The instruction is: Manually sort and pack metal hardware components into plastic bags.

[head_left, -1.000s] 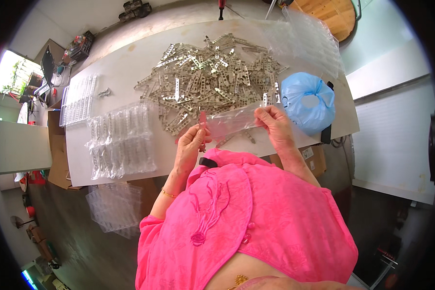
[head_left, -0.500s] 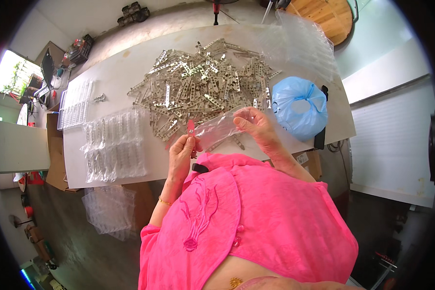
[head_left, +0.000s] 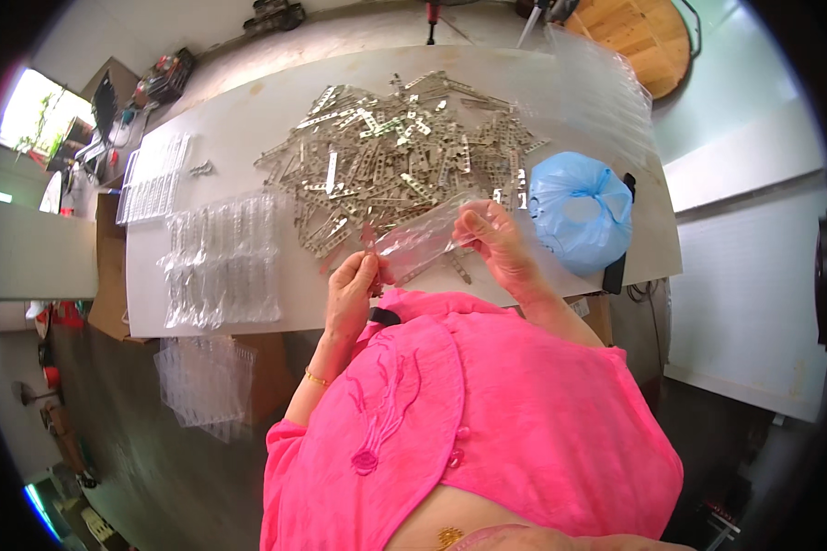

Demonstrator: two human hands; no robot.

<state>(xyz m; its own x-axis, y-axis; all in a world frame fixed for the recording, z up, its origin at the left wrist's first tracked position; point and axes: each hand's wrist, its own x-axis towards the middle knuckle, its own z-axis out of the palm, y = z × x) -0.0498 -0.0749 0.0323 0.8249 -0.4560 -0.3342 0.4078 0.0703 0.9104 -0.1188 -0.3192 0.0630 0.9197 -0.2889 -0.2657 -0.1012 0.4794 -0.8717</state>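
A narrow clear plastic bag is stretched between my two hands, above the near edge of a pile of metal strips. My left hand is closed, pinching a narrow strip that stands up from its fingers and looks reddish, together with the bag's left end. At the bag's other end, my right hand grips the film between thumb and fingers. The pile holds many flat, silvery strips with holes along them. Whether anything lies inside the bag I cannot tell.
Clear ribbed plastic trays lie on the left of the white table, with another tray behind. A tied blue plastic bag sits to the right. Clear plastic sheets lie at the far right corner.
The whole view has shifted slightly. The strip in my left hand shows at a different angle, less of its face visible. Both hands keep their hold on the plastic bag.
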